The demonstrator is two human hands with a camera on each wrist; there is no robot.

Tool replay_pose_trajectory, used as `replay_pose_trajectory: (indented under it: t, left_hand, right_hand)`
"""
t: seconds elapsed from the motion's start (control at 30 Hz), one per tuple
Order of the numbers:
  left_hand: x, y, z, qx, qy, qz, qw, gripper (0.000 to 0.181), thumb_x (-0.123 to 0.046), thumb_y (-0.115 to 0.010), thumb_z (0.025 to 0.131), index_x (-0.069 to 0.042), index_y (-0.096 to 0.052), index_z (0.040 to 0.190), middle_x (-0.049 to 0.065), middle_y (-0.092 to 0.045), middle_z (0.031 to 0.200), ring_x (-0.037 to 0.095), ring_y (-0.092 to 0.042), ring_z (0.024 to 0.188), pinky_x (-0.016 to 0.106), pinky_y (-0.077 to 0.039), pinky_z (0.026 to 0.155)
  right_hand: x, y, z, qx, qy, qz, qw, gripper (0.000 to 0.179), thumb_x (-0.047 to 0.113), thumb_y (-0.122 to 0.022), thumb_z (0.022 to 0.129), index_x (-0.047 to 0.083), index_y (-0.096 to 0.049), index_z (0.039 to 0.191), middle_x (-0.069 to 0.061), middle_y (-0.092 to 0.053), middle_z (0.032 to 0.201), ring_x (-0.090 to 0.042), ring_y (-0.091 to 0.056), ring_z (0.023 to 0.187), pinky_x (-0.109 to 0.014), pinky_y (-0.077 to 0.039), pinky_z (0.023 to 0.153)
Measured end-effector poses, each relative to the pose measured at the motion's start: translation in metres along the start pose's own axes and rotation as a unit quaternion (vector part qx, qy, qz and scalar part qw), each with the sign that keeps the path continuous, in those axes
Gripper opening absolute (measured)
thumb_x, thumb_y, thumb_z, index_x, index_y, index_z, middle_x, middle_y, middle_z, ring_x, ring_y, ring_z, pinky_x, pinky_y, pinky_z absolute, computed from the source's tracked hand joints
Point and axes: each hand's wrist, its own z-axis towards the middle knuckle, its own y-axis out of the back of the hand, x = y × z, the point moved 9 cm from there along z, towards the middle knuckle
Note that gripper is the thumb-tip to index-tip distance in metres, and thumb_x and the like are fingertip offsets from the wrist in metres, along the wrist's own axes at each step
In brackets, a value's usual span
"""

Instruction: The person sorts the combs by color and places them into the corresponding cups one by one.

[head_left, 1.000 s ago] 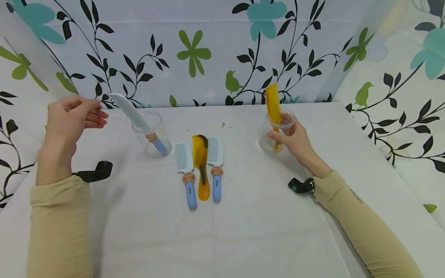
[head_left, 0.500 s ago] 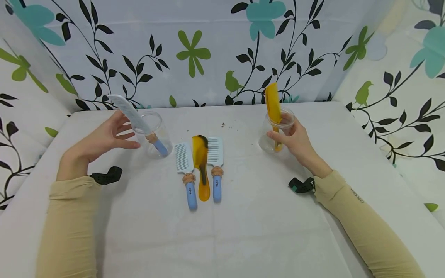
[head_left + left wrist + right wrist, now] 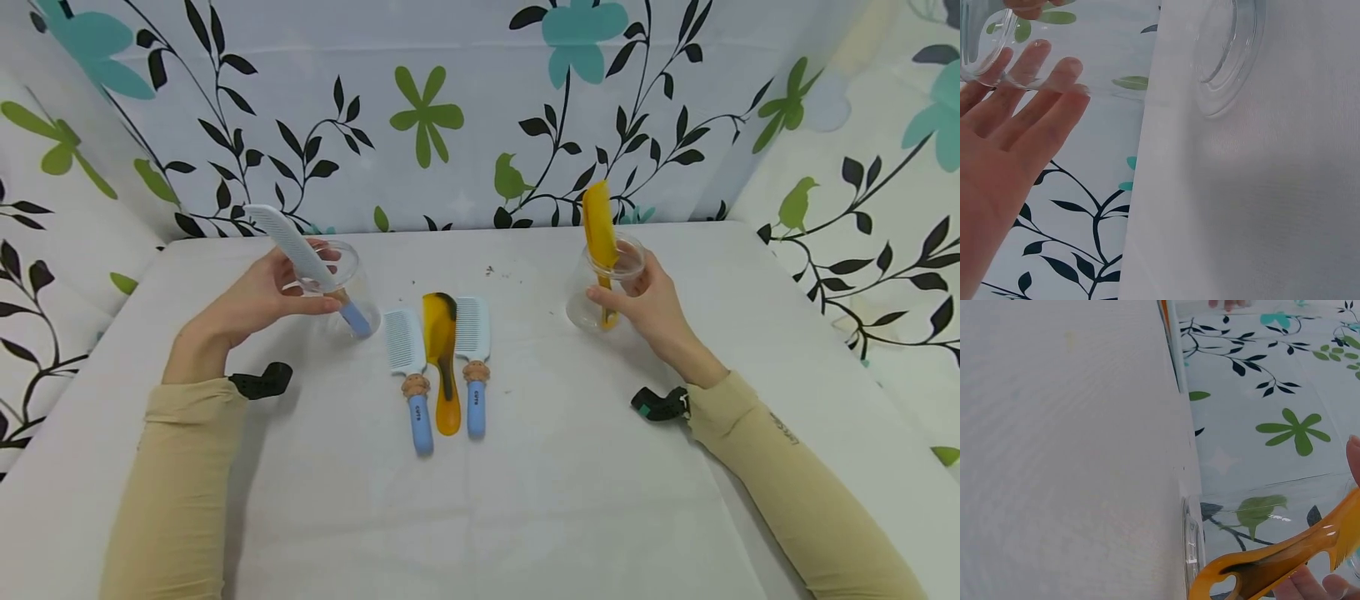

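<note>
My left hand (image 3: 251,304) is around the left clear cup (image 3: 363,287), thumb in front and fingers behind. A pale comb (image 3: 288,242) with a blue handle leans in that cup, teeth end up. In the left wrist view, several fingers (image 3: 1041,119) lie along the cup's wall. My right hand (image 3: 654,315) grips the other clear cup (image 3: 579,302), where a yellow comb (image 3: 598,221) stands handle down. That comb's amber handle (image 3: 1272,559) shows through the wall in the right wrist view. Both cups stand upright.
Between the cups lie three combs side by side on the white table (image 3: 480,517): a pale blue-handled comb (image 3: 406,346), an amber comb (image 3: 442,358) and another pale blue-handled comb (image 3: 474,333). A leaf-patterned curtain (image 3: 450,192) hangs behind the table.
My left hand has come down and right from beside the left cup and now holds it. My right hand keeps its grip on the other cup. The view has shifted slightly.
</note>
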Motion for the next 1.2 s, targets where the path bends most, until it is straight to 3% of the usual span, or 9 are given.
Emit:
replay_pose_trajectory:
  t: [0.3, 0.5, 0.57, 0.73, 1.0, 1.2]
  left_hand:
    - [0.006, -0.001, -0.001, -0.004, 0.014, -0.025, 0.9996, 0.073, -0.011, -0.078, 0.086, -0.022, -0.039, 0.147, 0.006, -0.047, 0.147, 0.018, -0.039, 0.133, 0.058, -0.028, 0.114]
    - [0.005, 0.001, 0.002, -0.026, 0.008, -0.050, 0.9984, 0.070, -0.007, -0.080, 0.081, -0.015, -0.046, 0.142, 0.006, -0.053, 0.140, 0.022, -0.039, 0.137, 0.055, -0.027, 0.113]
    - [0.005, 0.002, 0.003, -0.031, 0.007, -0.057, 0.9979, 0.069, -0.006, -0.081, 0.081, -0.014, -0.047, 0.141, 0.005, -0.055, 0.139, 0.023, -0.040, 0.137, 0.056, -0.026, 0.114]
    - [0.009, 0.002, 0.003, -0.036, 0.011, -0.072, 0.9967, 0.070, -0.006, -0.081, 0.080, -0.013, -0.048, 0.142, 0.003, -0.057, 0.138, 0.020, -0.041, 0.137, 0.058, -0.025, 0.116]
    - [0.009, 0.001, 0.003, -0.032, -0.004, -0.079, 0.9964, 0.070, -0.005, -0.078, 0.081, -0.010, -0.046, 0.143, 0.005, -0.056, 0.138, 0.020, -0.042, 0.136, 0.058, -0.025, 0.116]
    - [0.010, -0.001, 0.003, -0.026, -0.006, -0.082, 0.9962, 0.068, -0.004, -0.077, 0.083, -0.010, -0.046, 0.143, 0.009, -0.052, 0.143, 0.019, -0.042, 0.135, 0.057, -0.026, 0.116]
  right_hand:
    - [0.022, 0.007, -0.003, -0.025, 0.028, -0.033, 0.9988, 0.080, 0.024, -0.076, 0.090, 0.017, -0.030, 0.155, -0.005, -0.037, 0.158, -0.020, -0.029, 0.149, -0.043, -0.018, 0.126]
    - [0.053, 0.021, -0.008, -0.055, 0.107, -0.024, 0.9924, 0.077, 0.011, -0.075, 0.089, 0.014, -0.032, 0.153, -0.004, -0.039, 0.157, -0.014, -0.032, 0.147, -0.022, -0.025, 0.121]
    - [0.063, 0.026, -0.010, -0.068, 0.130, -0.020, 0.9890, 0.075, 0.008, -0.075, 0.089, 0.012, -0.035, 0.152, -0.004, -0.040, 0.155, -0.015, -0.035, 0.146, -0.020, -0.027, 0.120]
    - [0.090, 0.032, -0.021, -0.105, 0.192, -0.003, 0.9757, 0.068, 0.000, -0.073, 0.086, 0.007, -0.044, 0.147, -0.005, -0.046, 0.151, -0.017, -0.040, 0.142, -0.025, -0.029, 0.120]
    - [0.140, 0.023, -0.052, -0.141, 0.318, 0.016, 0.9376, 0.055, -0.012, -0.069, 0.082, -0.006, -0.054, 0.134, -0.013, -0.058, 0.136, -0.028, -0.053, 0.127, -0.034, -0.041, 0.114]
    - [0.156, 0.000, -0.068, -0.098, 0.335, 0.037, 0.9365, 0.042, -0.015, -0.068, 0.082, -0.012, -0.060, 0.123, -0.012, -0.065, 0.117, -0.027, -0.060, 0.109, -0.029, -0.049, 0.100]
